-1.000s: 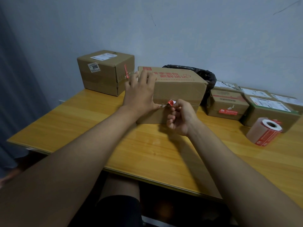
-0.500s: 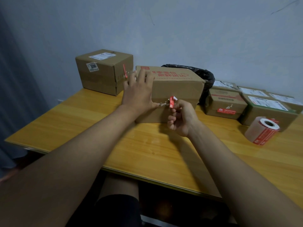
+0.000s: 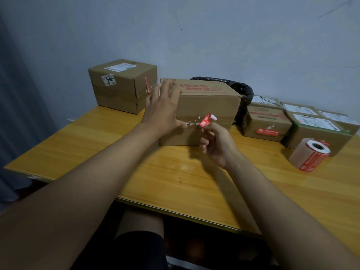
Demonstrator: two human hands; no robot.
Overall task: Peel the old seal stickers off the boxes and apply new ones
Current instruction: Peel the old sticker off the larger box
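Note:
A brown cardboard box (image 3: pixel 210 106) with red print on top stands in the middle of the wooden table (image 3: pixel 175 172). My left hand (image 3: pixel 163 108) lies flat against its front face, fingers straight, thumb at the seam. My right hand (image 3: pixel 214 141) pinches a red seal sticker (image 3: pixel 207 120) that is curled up and mostly lifted off the front seam; torn white scraps remain on the cardboard between the hands. A roll of red and white stickers (image 3: pixel 310 153) lies on the table at the right.
A taller box (image 3: pixel 121 85) with a torn red seal on its edge stands at the back left. A black bag (image 3: pixel 240 90) sits behind the middle box. Several smaller boxes (image 3: pixel 266 121) with labels line the back right. The table's front edge is near my legs.
My right hand has pulled the red sticker up and to the right, peeling more of it off the seam. My left hand has stayed pressed on the box.

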